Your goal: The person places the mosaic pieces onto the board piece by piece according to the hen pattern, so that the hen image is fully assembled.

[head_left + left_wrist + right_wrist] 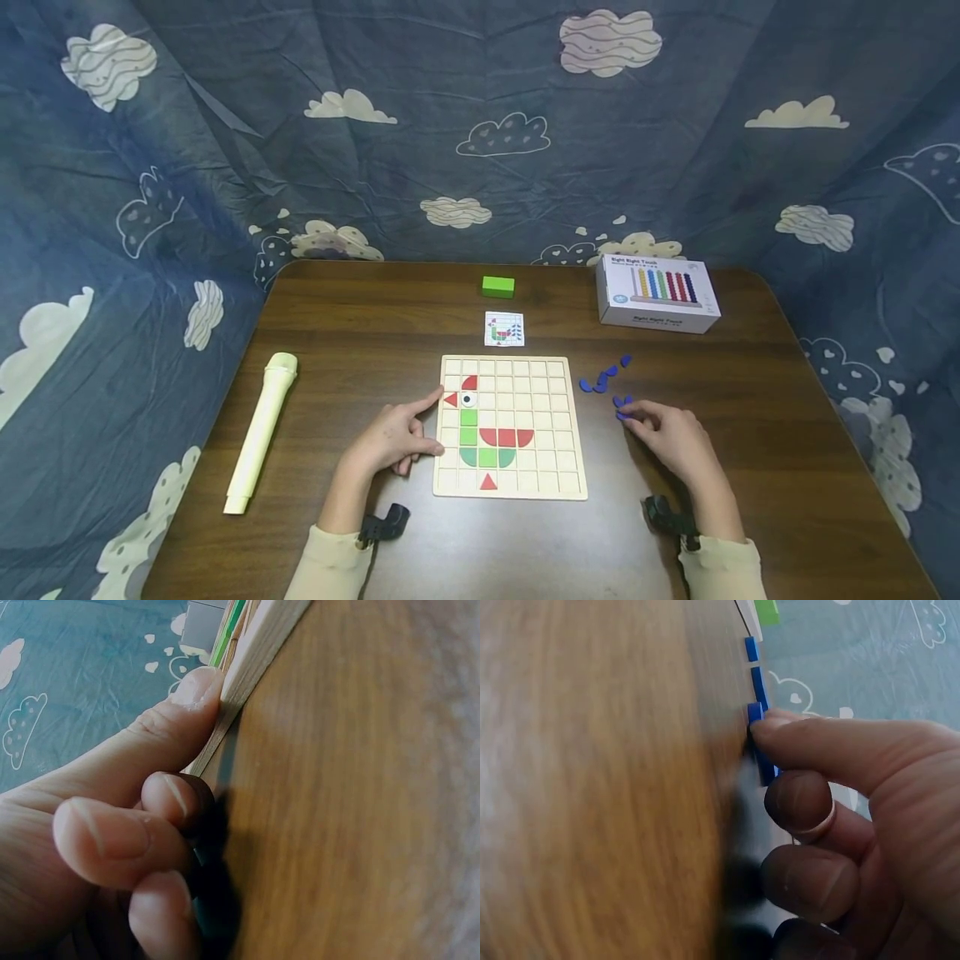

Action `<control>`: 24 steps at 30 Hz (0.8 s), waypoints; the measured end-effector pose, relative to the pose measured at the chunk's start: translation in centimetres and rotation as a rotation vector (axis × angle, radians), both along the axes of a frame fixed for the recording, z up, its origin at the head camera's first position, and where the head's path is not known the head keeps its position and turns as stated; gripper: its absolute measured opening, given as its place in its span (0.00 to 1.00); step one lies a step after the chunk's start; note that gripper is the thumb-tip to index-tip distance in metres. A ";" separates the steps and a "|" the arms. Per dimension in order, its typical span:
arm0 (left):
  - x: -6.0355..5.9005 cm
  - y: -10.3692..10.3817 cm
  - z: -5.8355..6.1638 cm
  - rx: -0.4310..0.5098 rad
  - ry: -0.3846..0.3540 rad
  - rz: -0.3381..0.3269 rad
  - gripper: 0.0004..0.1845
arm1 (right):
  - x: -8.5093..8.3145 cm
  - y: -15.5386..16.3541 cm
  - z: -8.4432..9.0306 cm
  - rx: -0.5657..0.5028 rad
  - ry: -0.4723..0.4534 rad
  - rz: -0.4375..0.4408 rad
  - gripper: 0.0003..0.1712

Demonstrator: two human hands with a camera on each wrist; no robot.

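A pale wooden grid board [536, 479] lies on the table, with red, green and white eye-marked pieces forming a bird-like figure. My left hand [392, 435] touches the board's left edge with thumb and index finger stretched out. In the left wrist view, the thumb [199, 690] rests against the board's side [251, 671]. To the right of the board, my right hand [675, 440] pinches a blue quarter-round piece [622, 415] at the tabletop. Fingertips partly hide that blue piece [754, 711] in the right wrist view. Several other blue pieces [602, 383] lie loose nearby.
Behind the board lie a small pattern card [504, 329] and a green block [498, 287]. A white box [658, 293] stands at the back right. At the left is a cream-coloured, microphone-shaped stick [261, 433]. A cloud-patterned curtain [405, 183] hangs behind the table.
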State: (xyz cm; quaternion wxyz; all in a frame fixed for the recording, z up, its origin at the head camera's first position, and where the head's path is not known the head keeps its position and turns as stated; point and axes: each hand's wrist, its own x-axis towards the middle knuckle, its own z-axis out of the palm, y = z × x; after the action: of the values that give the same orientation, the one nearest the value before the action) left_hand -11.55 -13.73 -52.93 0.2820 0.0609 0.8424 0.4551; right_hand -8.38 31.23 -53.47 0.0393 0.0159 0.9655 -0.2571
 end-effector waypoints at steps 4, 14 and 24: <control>0.0 0.0 0.1 0.002 -0.003 0.004 0.51 | 0.1 0.2 -0.1 -0.028 0.028 -0.035 0.17; -0.1 0.0 0.2 -0.009 -0.010 0.014 0.51 | 0.3 -1.3 -0.1 0.076 0.047 -0.149 0.35; 0.0 0.0 0.1 -0.003 -0.010 0.003 0.51 | 0.3 -1.6 -0.4 0.092 0.040 -0.171 0.29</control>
State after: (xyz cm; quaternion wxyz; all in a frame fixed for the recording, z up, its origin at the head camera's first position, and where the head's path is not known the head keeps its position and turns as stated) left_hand -11.56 -13.71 -52.87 0.2854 0.0569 0.8418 0.4546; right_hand -8.11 29.60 -53.85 -0.0031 0.0951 0.9720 -0.2150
